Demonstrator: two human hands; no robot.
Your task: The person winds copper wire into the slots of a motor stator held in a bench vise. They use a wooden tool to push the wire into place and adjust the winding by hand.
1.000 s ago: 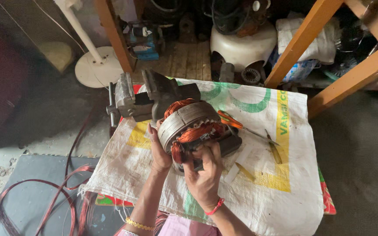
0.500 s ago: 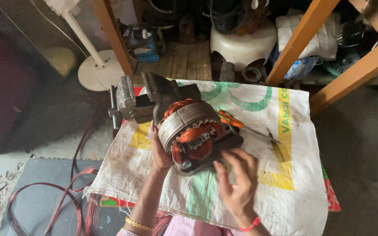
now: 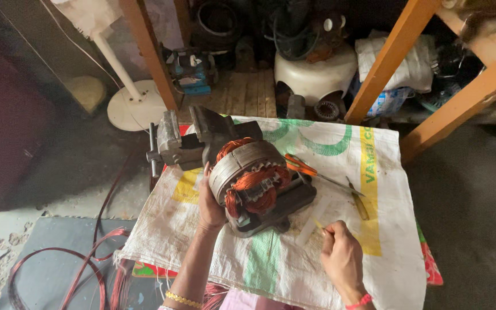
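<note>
An electric motor stator (image 3: 256, 183) with copper windings and a grey metal housing rests tilted on a white woven sack (image 3: 340, 166). My left hand (image 3: 209, 205) grips the stator's left side and steadies it. My right hand (image 3: 341, 255) rests on the sack to the stator's right, fingers pinched on a thin pale strip (image 3: 316, 224). Orange-handled scissors (image 3: 311, 171) lie just behind the stator, and a small yellowish tool (image 3: 360, 204) lies to its right.
A grey bench vise (image 3: 188, 140) is fixed at the sack's back left corner. Wooden frame posts (image 3: 386, 63) rise behind. A white fan base (image 3: 133, 109), coiled red wires (image 3: 87, 270) on the floor and stored motor parts (image 3: 317, 69) surround the bench.
My right hand left the stator's front, moved right and down to the sack, and picked at a thin strip. My left hand kept its hold on the stator.
</note>
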